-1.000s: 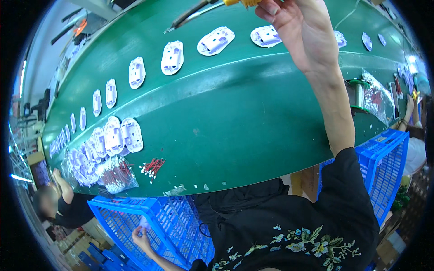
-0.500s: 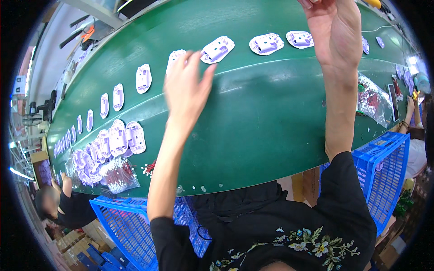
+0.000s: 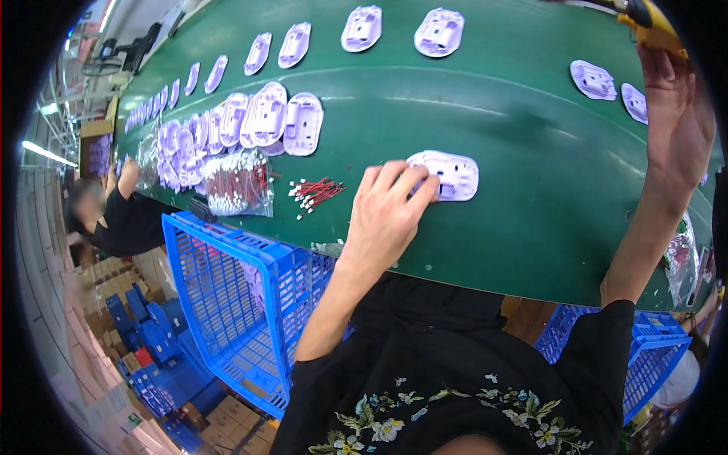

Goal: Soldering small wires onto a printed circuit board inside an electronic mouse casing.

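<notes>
My left hand (image 3: 388, 208) has its fingers bent over the left edge of a white plastic housing half (image 3: 457, 173). This piece lies on the near part of the green table, its moulded inside facing up. At the upper right, my raised right hand (image 3: 679, 121) has its fingers curled at a yellow-and-black hand tool (image 3: 652, 26); the fingertips are partly hidden by it. Several like housings (image 3: 362, 29) stand in a spaced row along the far side. Two others, including a housing (image 3: 593, 80), lie between my hands and the right rim.
Left of my left hand are loose red wires with white connectors (image 3: 315, 193), a clear bag of such wires (image 3: 239, 186) and overlapping housings (image 3: 265, 114). Blue crates (image 3: 227, 303) stand below the table edge on both sides. A co-worker (image 3: 114, 220) sits far left.
My left hand has come down from the row toward the near edge, now with a housing under its fingers. My right hand has reached the yellow tool. The view has shifted.
</notes>
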{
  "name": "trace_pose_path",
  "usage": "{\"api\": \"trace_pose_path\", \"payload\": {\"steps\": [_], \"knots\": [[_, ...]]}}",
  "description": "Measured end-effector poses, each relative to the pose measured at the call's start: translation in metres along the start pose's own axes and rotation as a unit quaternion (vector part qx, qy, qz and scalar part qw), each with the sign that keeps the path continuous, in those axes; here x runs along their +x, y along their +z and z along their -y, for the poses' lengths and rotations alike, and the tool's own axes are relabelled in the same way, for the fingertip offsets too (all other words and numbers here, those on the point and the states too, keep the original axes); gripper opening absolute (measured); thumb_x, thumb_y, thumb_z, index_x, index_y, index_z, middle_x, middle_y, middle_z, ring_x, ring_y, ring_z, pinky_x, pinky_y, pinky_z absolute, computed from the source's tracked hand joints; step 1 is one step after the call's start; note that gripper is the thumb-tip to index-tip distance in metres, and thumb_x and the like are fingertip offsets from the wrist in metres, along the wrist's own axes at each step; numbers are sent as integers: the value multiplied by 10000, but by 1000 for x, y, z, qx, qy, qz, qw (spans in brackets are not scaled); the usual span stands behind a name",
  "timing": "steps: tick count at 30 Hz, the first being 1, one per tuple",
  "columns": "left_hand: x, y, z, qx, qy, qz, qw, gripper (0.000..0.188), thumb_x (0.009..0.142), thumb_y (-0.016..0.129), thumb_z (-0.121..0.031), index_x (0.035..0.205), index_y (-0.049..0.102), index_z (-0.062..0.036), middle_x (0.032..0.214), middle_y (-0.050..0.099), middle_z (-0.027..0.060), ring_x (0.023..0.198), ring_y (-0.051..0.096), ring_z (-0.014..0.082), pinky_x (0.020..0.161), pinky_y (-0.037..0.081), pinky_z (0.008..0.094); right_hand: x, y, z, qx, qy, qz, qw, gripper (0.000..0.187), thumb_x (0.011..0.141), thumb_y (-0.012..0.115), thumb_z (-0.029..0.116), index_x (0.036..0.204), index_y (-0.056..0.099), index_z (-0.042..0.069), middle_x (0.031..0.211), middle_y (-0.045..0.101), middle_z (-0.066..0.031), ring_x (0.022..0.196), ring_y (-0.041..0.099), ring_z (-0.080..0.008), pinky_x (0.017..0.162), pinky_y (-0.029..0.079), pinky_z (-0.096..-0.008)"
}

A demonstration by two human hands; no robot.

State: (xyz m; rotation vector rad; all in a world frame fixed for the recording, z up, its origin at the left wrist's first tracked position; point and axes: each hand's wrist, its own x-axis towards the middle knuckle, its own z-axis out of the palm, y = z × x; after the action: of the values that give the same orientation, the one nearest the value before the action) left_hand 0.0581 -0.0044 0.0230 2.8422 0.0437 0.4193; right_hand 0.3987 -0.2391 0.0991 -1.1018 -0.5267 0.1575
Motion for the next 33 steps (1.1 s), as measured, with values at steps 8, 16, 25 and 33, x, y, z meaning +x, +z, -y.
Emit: {"api": "trace_pose_path", "payload": {"steps": [8,16,25,33], "knots": [[-65,-44,41,12,-285,-102,953,240,868,766,-98,1100,715,-70,1135,653,105,1032,630,312,880,477,424,-38,83,-23,-63,95,59,992,523,1094,445,351,1468,481,-13,1510,507,-268,1337,555,-239,1154,420,-351],[-86,-42,91,-27,-269,-101,957,80,877,732,-48,938,684,-28,971,660,94,948,623,306,853,469,418,-58,99,-40,-79,168,112,976,493,1056,505,376,1424,512,48,1409,607,-249,1250,609,-205,1135,420,-346],[-60,-50,17,-404,-441,-156,787,183,941,743,-32,1121,741,1,963,742,55,671,665,85,555,471,204,-70,138,-37,-63,206,158,964,350,1039,515,288,1298,536,52,1279,673,-251,1168,671,-241,1047,508,-354],[-59,3,-37,-429,-534,-115,719,148,919,779,-49,1050,770,19,825,757,52,687,693,86,614,530,213,-98,162,-57,-72,284,184,938,251,906,559,149,1124,490,43,1023,712,-302,924,729,-329,828,604,-388]]}}
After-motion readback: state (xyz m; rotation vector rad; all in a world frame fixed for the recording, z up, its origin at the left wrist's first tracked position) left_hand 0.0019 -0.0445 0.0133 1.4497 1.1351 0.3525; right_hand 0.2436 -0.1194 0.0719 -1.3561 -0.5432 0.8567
